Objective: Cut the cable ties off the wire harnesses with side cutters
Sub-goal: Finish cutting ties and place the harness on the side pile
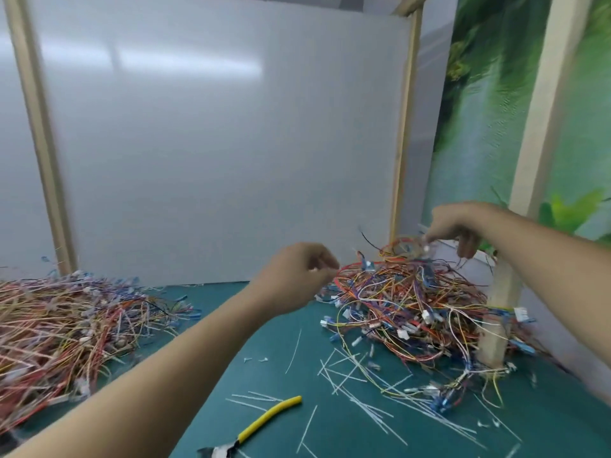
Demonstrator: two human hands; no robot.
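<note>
A tangled heap of coloured wire harnesses (413, 305) lies at the right of the green mat (231, 358). My right hand (456, 226) hovers over the top of that heap and pinches some wires there. My left hand (297, 272) is raised at the heap's left edge, fingers curled; whether it holds a wire is blurred. The yellow-handled side cutters (261, 421) lie on the mat near the front, untouched. Several cut white cable ties (357, 378) are scattered on the mat in front of the heap.
A second, flatter pile of wire harnesses (66, 325) covers the left of the mat. A white panel (215, 143) in a wooden frame stands behind. A wooden post (499, 309) rises at the right, right behind the heap.
</note>
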